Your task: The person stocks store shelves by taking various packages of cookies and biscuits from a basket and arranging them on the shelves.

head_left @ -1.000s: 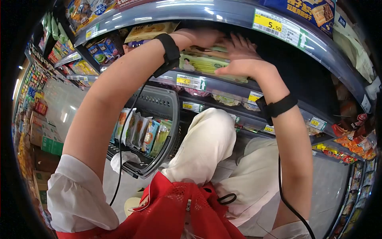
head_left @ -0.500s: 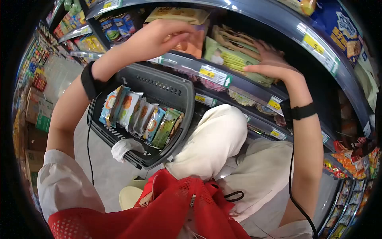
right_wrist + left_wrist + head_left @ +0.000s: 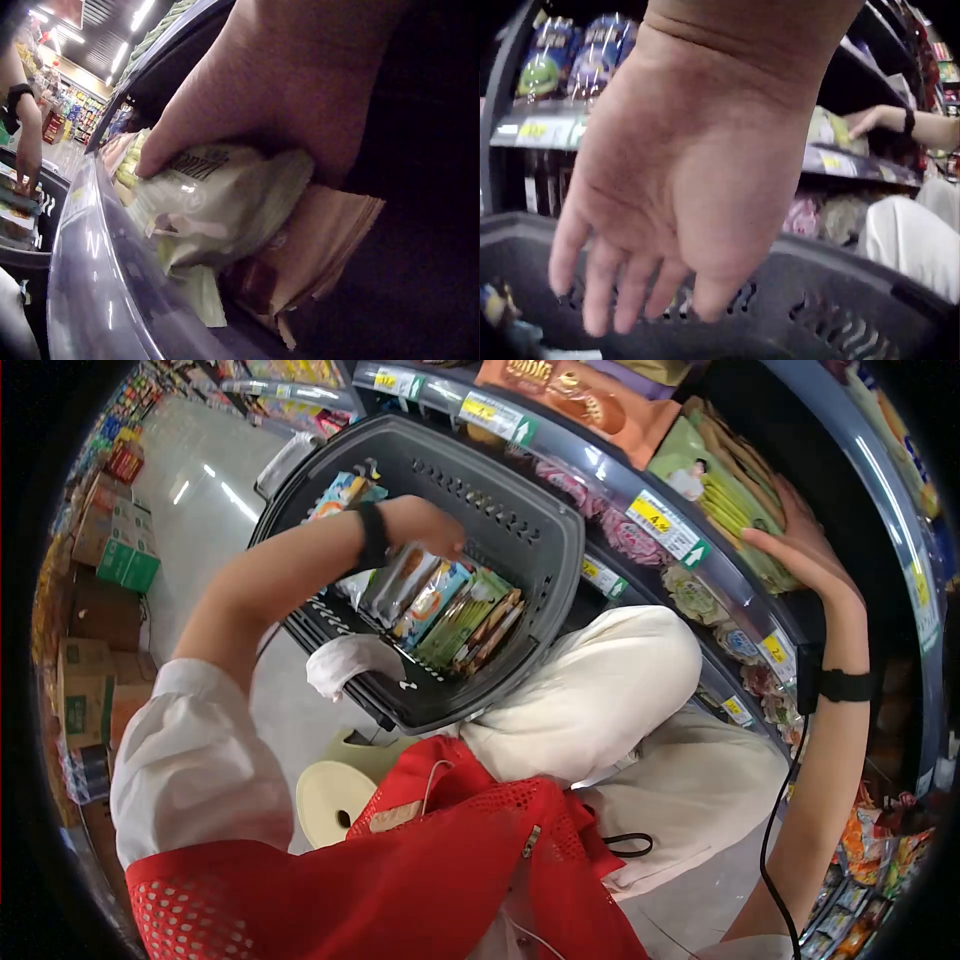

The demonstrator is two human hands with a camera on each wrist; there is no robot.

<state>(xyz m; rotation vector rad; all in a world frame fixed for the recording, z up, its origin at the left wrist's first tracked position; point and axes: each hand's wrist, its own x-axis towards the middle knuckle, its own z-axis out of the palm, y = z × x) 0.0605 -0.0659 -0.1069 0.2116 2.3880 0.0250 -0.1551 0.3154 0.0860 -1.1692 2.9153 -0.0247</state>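
My left hand (image 3: 420, 525) reaches over the dark grey shopping basket (image 3: 572, 550), its fingers pointing down. In the left wrist view its empty palm (image 3: 690, 172) shows, with the fingers loosely straight. Several snack packets (image 3: 440, 600) stand in a row in the basket. On the shelf at the right, my right hand (image 3: 812, 555) holds a stack of green snack packets (image 3: 720, 485), with the thumb across the front one. The right wrist view shows the hand wrapped over a pale green packet (image 3: 217, 206), with brown packets (image 3: 322, 240) behind it.
An orange snack packet (image 3: 590, 405) lies on the shelf left of the green ones. A clear shelf edge with price tags (image 3: 665, 525) runs before them. Pink packets (image 3: 630, 538) fill the shelf below. A white cloth (image 3: 350, 663) hangs on the basket's near rim. Cartons (image 3: 128, 545) stand at left.
My left hand has gone from the shelf, past the orange packet, down over the basket. My right hand has stayed at the green packets. The head view has swung, so the basket appears more central.
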